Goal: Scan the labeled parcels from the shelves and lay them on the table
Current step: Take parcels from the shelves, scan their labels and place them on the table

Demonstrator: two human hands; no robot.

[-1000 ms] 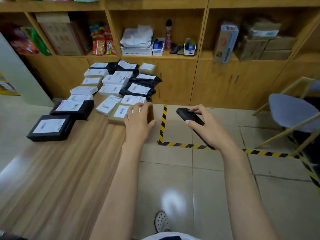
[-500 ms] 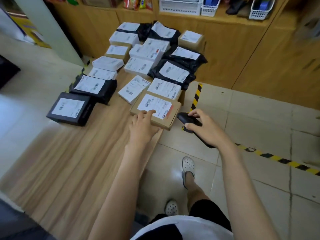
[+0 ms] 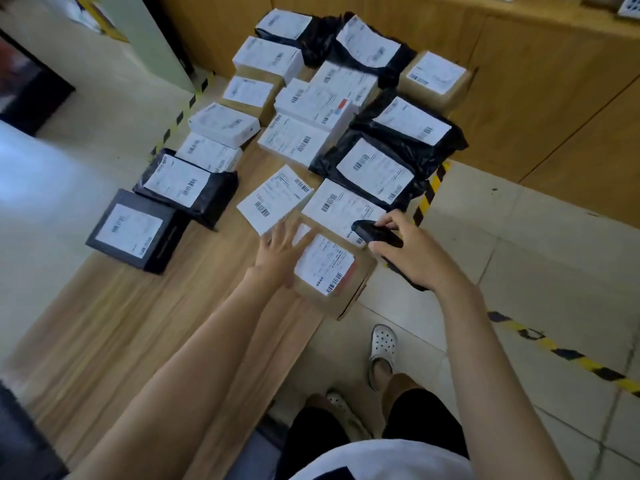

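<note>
Wooden table [image 3: 104, 323], left hand [image 3: 277, 252] fingers spread flat on cardboard parcel [image 3: 346, 292], right hand [image 3: 415, 258] gripping half-hidden scanner [image 3: 375, 233]

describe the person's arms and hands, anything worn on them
Both arms are bare from the wrists up to the bottom edge of the head view; no sleeve reaches the forearms. The left hand and right hand wear no gloves, and no watch, bracelet or ring shows. Lower in the picture are a white top, dark shorts and white perforated clogs.
</note>
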